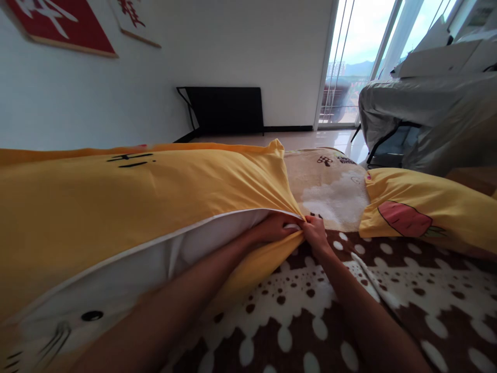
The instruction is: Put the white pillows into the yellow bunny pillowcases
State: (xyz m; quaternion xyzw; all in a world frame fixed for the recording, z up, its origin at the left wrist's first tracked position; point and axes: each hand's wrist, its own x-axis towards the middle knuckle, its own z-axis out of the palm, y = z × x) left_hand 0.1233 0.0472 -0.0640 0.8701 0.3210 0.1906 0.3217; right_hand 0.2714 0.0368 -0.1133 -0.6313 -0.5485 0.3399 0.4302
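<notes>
A long yellow pillowcase (186,181) lies across the bed, its white-edged opening gaping towards me. White inner fabric (182,248) shows inside the gap, and a printed eye and whiskers are at lower left. My left hand (277,226) reaches into the opening near its right end, fingers curled round a bit of the white fabric; its fingertips are partly hidden. Just outside, my right hand (315,231) pinches the pillowcase at the end of the opening. The yellow cloth is drawn into creases towards that grip, and both hands are close together.
Under the pillowcase spreads a brown and white dotted blanket (310,331). A yellow pillow with a carrot print (450,207) lies at right. Beyond the bed are a black folded panel (229,109) against the wall, a covered table (427,98) and a glass door (349,62).
</notes>
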